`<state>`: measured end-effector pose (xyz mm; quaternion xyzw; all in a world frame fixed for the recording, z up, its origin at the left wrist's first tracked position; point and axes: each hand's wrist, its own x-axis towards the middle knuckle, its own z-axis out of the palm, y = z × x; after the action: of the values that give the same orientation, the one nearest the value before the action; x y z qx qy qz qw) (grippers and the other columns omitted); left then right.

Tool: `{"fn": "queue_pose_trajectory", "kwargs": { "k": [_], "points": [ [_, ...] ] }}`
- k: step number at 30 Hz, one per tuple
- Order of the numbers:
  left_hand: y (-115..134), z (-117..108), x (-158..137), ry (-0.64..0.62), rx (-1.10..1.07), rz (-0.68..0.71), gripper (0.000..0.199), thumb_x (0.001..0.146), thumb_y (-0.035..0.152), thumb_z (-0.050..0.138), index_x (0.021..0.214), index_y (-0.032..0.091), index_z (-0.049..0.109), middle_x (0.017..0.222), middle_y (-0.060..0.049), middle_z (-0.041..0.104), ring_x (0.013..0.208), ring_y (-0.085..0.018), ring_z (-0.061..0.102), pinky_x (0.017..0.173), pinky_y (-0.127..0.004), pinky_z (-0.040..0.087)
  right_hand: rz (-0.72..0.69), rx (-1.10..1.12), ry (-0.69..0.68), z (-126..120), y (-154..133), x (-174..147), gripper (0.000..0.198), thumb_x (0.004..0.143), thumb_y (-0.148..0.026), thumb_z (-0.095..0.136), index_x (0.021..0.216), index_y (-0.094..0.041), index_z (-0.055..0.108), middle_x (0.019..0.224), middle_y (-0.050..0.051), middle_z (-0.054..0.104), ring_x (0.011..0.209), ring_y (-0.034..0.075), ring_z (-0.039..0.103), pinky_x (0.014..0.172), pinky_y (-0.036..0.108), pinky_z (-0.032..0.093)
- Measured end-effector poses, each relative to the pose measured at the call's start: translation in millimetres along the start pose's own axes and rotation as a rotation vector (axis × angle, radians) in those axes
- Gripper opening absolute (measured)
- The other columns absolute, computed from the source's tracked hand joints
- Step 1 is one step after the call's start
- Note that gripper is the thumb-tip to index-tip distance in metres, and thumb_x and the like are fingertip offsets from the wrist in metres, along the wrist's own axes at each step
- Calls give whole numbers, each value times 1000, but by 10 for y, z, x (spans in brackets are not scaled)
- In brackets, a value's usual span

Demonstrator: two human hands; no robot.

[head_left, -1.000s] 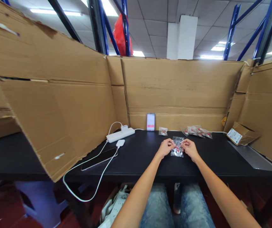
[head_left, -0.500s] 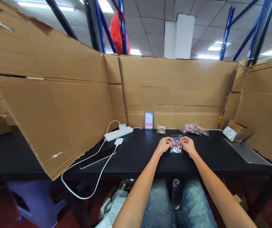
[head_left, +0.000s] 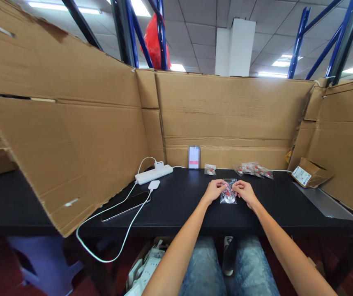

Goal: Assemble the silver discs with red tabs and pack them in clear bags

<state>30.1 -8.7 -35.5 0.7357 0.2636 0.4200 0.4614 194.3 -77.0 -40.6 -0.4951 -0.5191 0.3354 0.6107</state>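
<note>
Between my hands, over the black table, is a small clear plastic bag with shiny silver and red parts inside. My left hand pinches its left side, fingers closed. From the right, the fingertips of my right hand are closed on the bag's other side. What the parts inside are is too small to make out. Farther back lie a pile of similar clear bags with red bits and one single small bag.
A phone stands against the cardboard wall. To the left are a white power strip, a charger with its cable and a dark phone. An open cardboard box and a flat grey sheet lie at the right.
The view has shifted slightly. Both hands still hold the bag, and their fingers have moved a little closer together near its upper part.
</note>
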Motion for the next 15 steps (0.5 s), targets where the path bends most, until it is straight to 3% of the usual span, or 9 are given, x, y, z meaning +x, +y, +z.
{"fn": "queue_pose_trajectory", "kwargs": {
  "k": [8, 15],
  "points": [
    [61, -25, -36, -43, -102, -84, 34, 74, 45, 67, 79, 12, 69, 70, -6, 67, 56, -13, 56, 46, -20, 36, 3, 107, -39, -41, -54, -52, 40, 67, -41, 75, 94, -15, 62, 57, 2, 66, 42, 9, 47, 40, 20, 30],
    [83, -20, -32, 19, -232, -93, 29, 71, 33, 70, 90, 10, 67, 67, -3, 63, 53, -11, 56, 46, -22, 46, -4, 136, 14, -39, -87, -38, 30, 62, -36, 77, 79, -13, 69, 61, 3, 65, 46, 8, 47, 42, 21, 34]
  ]
}}
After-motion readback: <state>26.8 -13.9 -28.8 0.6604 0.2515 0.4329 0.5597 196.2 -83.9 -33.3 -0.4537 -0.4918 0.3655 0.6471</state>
